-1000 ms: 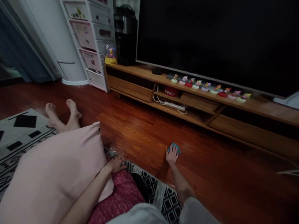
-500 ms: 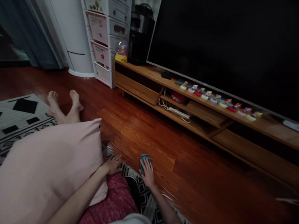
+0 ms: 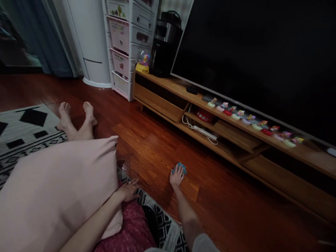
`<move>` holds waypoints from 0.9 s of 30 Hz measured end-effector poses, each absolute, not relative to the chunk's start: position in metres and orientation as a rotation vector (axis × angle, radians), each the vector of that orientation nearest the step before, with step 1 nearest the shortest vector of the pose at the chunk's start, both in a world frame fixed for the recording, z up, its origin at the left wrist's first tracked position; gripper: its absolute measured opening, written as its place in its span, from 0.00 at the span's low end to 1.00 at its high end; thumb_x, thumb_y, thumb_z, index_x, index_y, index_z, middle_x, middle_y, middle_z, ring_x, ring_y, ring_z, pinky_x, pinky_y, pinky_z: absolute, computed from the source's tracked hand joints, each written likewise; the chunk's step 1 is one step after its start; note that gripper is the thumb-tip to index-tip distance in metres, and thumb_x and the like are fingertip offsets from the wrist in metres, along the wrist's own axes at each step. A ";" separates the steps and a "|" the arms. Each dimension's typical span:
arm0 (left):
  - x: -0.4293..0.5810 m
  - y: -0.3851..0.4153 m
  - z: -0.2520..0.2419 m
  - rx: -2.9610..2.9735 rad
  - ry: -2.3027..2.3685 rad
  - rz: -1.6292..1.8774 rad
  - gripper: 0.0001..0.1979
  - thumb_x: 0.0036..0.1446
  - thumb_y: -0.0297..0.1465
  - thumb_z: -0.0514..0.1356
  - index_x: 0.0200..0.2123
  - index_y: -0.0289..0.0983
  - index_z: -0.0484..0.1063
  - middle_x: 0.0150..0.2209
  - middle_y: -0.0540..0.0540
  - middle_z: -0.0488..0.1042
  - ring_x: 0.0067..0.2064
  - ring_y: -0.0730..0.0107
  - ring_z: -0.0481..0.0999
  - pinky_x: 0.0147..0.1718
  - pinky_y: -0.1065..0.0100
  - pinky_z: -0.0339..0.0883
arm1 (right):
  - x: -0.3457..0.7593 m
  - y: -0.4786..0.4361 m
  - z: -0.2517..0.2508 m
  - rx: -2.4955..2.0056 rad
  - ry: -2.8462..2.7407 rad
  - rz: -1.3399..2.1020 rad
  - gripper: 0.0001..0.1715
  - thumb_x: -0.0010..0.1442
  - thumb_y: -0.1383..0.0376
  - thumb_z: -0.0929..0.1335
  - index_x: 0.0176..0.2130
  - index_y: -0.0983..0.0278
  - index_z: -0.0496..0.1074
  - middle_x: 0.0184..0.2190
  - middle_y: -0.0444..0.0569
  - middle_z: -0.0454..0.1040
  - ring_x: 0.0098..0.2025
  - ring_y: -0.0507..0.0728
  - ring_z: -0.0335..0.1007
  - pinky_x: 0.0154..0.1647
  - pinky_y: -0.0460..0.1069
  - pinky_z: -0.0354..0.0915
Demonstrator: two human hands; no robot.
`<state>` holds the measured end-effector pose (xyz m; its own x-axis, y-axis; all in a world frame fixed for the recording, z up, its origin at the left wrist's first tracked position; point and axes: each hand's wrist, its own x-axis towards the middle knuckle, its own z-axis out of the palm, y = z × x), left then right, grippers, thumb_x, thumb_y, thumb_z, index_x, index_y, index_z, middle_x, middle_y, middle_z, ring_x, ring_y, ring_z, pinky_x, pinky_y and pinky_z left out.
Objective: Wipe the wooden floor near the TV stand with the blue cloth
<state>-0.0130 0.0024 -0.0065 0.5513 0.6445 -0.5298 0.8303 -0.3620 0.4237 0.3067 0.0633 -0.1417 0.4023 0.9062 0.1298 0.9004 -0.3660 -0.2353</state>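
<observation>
A small blue cloth (image 3: 181, 167) lies on the wooden floor between the rug and the TV stand. My right hand (image 3: 177, 175) presses down on it from above, fingers spread flat, and covers much of it. The cloth's edges show past the fingertips. With fingers stretched out, my left hand (image 3: 129, 190) rests on the dark red clothing (image 3: 128, 227) over my leg, at the edge of a pale pink pillow (image 3: 64, 181). Nothing shows in the left hand. The pillow lies across my lap, and my bare feet (image 3: 88, 110) stick out beyond it.
A low wooden TV stand (image 3: 160, 107) holds a large dark television (image 3: 258, 55) and a row of small figurines (image 3: 250, 119). White cables and a power strip (image 3: 203, 132) sit on its shelf. A drawer tower (image 3: 119, 58) stands left. A patterned rug (image 3: 164, 223) lies under me.
My right hand has slid the blue cloth forward over the floor, away from my body and towards the TV stand. The left hand stays on my leg. The camera view has shifted slightly.
</observation>
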 end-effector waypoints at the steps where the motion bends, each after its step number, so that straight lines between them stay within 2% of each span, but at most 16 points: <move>1: -0.013 0.003 -0.007 2.124 1.177 -0.362 0.29 0.59 0.41 0.55 0.64 0.45 0.61 0.70 0.44 0.49 0.70 0.53 0.45 0.64 0.44 0.46 | 0.291 0.059 -0.144 -2.339 -1.661 0.028 0.35 0.69 0.56 0.49 0.71 0.59 0.41 0.71 0.56 0.45 0.71 0.65 0.39 0.65 0.69 0.43; 4: -0.013 0.003 -0.009 2.135 1.167 -0.385 0.30 0.59 0.41 0.55 0.64 0.43 0.60 0.70 0.43 0.47 0.70 0.52 0.46 0.64 0.45 0.47 | 0.243 0.033 -0.150 -2.128 -1.975 0.054 0.34 0.69 0.58 0.55 0.70 0.58 0.45 0.71 0.52 0.46 0.71 0.61 0.38 0.67 0.63 0.42; 7: -0.014 0.003 -0.010 2.151 1.149 -0.380 0.29 0.59 0.40 0.55 0.64 0.44 0.61 0.70 0.44 0.48 0.70 0.53 0.47 0.65 0.46 0.46 | 0.214 0.003 -0.148 -1.791 -2.273 0.132 0.35 0.67 0.58 0.59 0.70 0.55 0.45 0.71 0.47 0.45 0.72 0.58 0.36 0.68 0.60 0.42; 11: -0.015 0.004 -0.009 2.179 1.127 -0.396 0.29 0.59 0.40 0.54 0.64 0.45 0.60 0.70 0.45 0.49 0.70 0.53 0.46 0.65 0.47 0.45 | 0.223 -0.007 -0.134 -1.515 -2.477 0.232 0.36 0.66 0.58 0.62 0.69 0.52 0.47 0.71 0.43 0.46 0.71 0.55 0.37 0.68 0.56 0.43; 13: -0.015 0.004 -0.007 2.192 1.128 -0.433 0.30 0.60 0.40 0.54 0.65 0.43 0.59 0.70 0.43 0.49 0.70 0.52 0.46 0.65 0.46 0.45 | 0.246 0.002 -0.128 -1.600 -2.450 0.230 0.35 0.67 0.58 0.61 0.69 0.52 0.49 0.71 0.44 0.48 0.71 0.55 0.39 0.68 0.56 0.44; 16: -0.016 0.005 -0.005 2.204 1.117 -0.462 0.31 0.60 0.40 0.53 0.66 0.41 0.57 0.70 0.41 0.48 0.70 0.52 0.45 0.64 0.46 0.46 | 0.292 0.014 -0.124 -1.967 -2.202 0.175 0.32 0.68 0.59 0.57 0.68 0.54 0.51 0.70 0.47 0.50 0.71 0.56 0.41 0.67 0.58 0.45; 20: -0.017 0.009 -0.008 2.234 1.096 -0.447 0.30 0.61 0.41 0.53 0.66 0.45 0.57 0.70 0.44 0.50 0.70 0.54 0.44 0.65 0.46 0.46 | 0.342 0.006 -0.127 -2.331 -1.831 0.097 0.31 0.69 0.59 0.53 0.69 0.56 0.51 0.70 0.48 0.51 0.70 0.57 0.42 0.66 0.59 0.46; 24: -0.018 0.012 -0.011 2.251 1.080 -0.446 0.29 0.61 0.42 0.52 0.65 0.48 0.58 0.70 0.46 0.52 0.70 0.54 0.46 0.64 0.47 0.47 | 0.345 -0.032 -0.135 -2.398 -1.758 0.072 0.31 0.68 0.59 0.54 0.68 0.56 0.54 0.69 0.48 0.53 0.70 0.58 0.43 0.66 0.58 0.48; 27: -0.018 0.013 -0.012 2.268 1.061 -0.440 0.29 0.61 0.43 0.52 0.65 0.49 0.58 0.69 0.46 0.53 0.69 0.54 0.51 0.64 0.49 0.49 | 0.318 -0.067 -0.143 -2.323 -1.803 0.087 0.29 0.68 0.59 0.56 0.65 0.54 0.59 0.66 0.49 0.60 0.68 0.60 0.49 0.64 0.59 0.52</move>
